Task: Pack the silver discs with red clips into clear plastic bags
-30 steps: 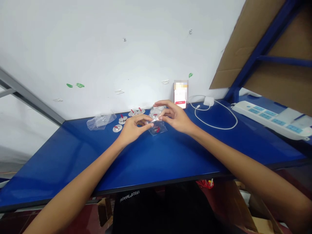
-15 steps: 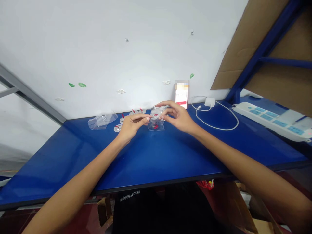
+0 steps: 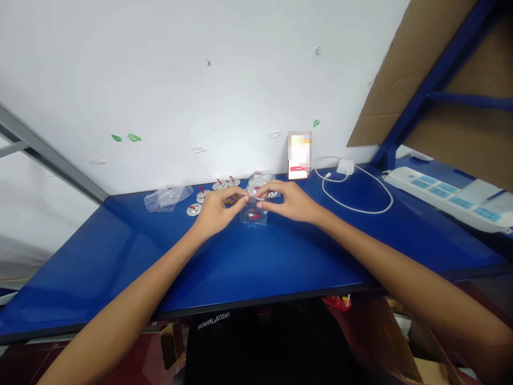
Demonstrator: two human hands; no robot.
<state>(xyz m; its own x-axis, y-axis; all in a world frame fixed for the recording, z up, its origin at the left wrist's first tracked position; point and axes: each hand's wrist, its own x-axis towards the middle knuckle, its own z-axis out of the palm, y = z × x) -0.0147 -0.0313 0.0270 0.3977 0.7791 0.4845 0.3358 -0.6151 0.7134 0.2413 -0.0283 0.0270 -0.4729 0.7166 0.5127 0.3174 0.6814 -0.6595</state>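
My left hand (image 3: 222, 211) and my right hand (image 3: 288, 200) meet over the blue table, each with thumb and fingertips pinched on the upper edge of a small clear plastic bag (image 3: 260, 219). Inside the bag lies a round, shiny disc with a red loop (image 3: 253, 215). Just behind my fingers are more silvery discs in clear plastic (image 3: 256, 184), partly hidden by my right hand. To the left of my left hand lie several loose round discs with red loops (image 3: 194, 209).
Flat clear plastic bags (image 3: 168, 197) lie at the back left. A lit phone (image 3: 300, 158) leans against the white wall (image 3: 240, 96). Right of it are a white charger with its cable (image 3: 345, 167) and a power strip (image 3: 444, 198). The blue table's (image 3: 240, 267) dark front edge runs before me.
Both hands have come slightly towards me with the bag. My right fingers have lowered and now pinch the bag's edge near my left fingertips. The discs behind show more clearly.
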